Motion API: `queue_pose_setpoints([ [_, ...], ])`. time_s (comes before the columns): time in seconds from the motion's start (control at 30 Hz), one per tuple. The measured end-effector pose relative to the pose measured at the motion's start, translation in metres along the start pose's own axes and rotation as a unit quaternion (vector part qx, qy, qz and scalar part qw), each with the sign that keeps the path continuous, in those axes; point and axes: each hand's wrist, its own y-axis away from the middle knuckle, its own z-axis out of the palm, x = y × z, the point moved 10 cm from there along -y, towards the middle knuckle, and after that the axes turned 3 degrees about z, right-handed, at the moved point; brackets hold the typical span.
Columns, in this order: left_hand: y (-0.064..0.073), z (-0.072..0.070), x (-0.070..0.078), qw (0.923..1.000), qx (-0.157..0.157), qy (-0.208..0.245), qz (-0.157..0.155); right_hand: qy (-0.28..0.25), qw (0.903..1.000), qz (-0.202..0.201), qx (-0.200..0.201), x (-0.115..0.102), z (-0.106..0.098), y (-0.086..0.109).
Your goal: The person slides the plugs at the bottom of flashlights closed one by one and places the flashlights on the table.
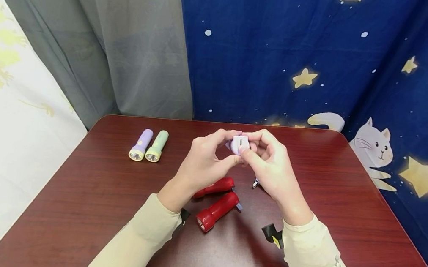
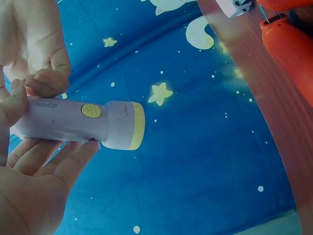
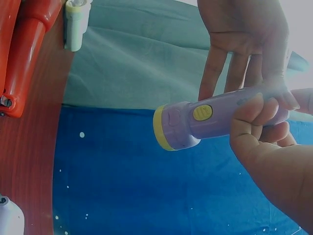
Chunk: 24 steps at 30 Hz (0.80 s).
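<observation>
A light purple flashlight with a yellow head ring and yellow switch is held up above the table between both hands. In the head view its flat tail end, with a dark slot, faces the camera. My left hand holds the body, its fingers along one side and its thumb near the tail. My right hand pinches the tail end between thumb and curled fingers. Below the hands lie two red flashlights, with prongs sticking out of their tails.
On the left of the brown table lie another purple flashlight and a green flashlight, side by side. A pale object with a metal prong is mostly hidden under the right hand. Grey and blue star-patterned curtains hang behind the table.
</observation>
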Motion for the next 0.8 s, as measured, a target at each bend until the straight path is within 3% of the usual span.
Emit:
queue_pose_setpoints([
  [0.2,0.001,0.001,-0.004,0.9999,-0.005,0.0,-0.012,0.018,0.9998,0.003,-0.011,0.0,-0.002,-0.001],
  [0.4,0.002,0.004,-0.011,0.9984,-0.023,0.003,-0.051,0.057,0.998,0.002,-0.026,0.001,-0.007,-0.003],
  [0.57,0.003,0.006,-0.021,0.9931,-0.027,0.044,-0.105,0.102,0.9943,-0.001,-0.03,0.003,-0.009,-0.004],
  [0.8,0.007,0.004,-0.041,0.9754,0.002,0.093,-0.2,0.137,0.9893,0.001,-0.048,0.011,-0.004,-0.004],
])
